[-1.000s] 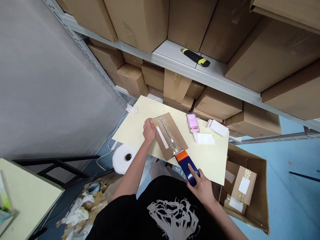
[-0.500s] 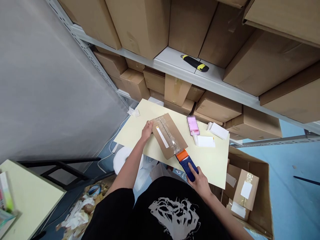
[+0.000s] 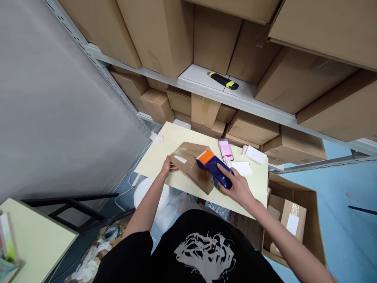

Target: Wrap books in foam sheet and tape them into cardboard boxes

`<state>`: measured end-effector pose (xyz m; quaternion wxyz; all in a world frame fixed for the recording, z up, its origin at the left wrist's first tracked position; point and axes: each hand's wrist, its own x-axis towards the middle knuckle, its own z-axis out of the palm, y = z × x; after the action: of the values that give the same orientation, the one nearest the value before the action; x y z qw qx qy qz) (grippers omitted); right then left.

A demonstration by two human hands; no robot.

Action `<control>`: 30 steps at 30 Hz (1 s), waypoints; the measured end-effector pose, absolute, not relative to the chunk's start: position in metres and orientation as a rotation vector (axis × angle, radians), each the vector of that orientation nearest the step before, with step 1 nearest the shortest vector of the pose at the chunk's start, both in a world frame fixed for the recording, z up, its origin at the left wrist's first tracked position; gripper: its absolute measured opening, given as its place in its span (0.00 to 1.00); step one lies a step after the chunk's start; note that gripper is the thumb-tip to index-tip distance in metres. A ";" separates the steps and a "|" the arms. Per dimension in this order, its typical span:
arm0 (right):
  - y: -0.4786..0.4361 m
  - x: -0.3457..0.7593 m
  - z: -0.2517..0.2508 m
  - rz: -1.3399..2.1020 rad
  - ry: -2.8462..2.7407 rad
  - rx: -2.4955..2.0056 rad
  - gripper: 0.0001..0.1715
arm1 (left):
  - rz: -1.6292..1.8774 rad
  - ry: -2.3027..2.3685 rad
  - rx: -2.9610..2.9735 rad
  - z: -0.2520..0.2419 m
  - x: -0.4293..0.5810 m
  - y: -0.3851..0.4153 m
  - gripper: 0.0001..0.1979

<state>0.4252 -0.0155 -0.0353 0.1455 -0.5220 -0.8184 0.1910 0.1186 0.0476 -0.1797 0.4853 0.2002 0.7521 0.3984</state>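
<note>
The right hand (image 3: 238, 189) is closed around a blue tape dispenser (image 3: 216, 167) with an orange head, and the dispenser is held tilted just above a kraft cardboard mailer (image 3: 191, 165). The left hand (image 3: 167, 167) lies at the mailer's edge at about 10 o'clock, with its fingers (image 3: 173, 168) bent over the edge; whether the edge is pinched or merely pressed cannot be told. The mailer lies at 12 o'clock on a pale yellow board (image 3: 173, 135), with clear tape across its face. A blurred pink item (image 3: 226, 151) and white cards (image 3: 241, 168) lie just beyond the dispenser. A roll of white foam wrap (image 3: 147, 192) is seen at 9 o'clock below the board, and an open carton (image 3: 309, 220) at 4 o'clock. A yellow-and-black utility knife (image 3: 223, 80) rests farther off on a metal shelf (image 3: 203, 84).

The mailer could slide if it is held only lightly while pressure is applied. The tape could stick crookedly or wrinkle if the tilted dispenser drags across it.
</note>
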 end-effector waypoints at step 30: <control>-0.050 0.380 0.027 0.449 -2.643 -1.708 0.37 | 1.080 2.252 0.974 -0.101 0.150 0.047 0.09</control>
<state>0.3800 -0.0502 0.0273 -0.0186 -0.5371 -0.8314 0.1413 0.1499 0.0470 -0.1007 0.2286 0.3538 0.8178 0.3923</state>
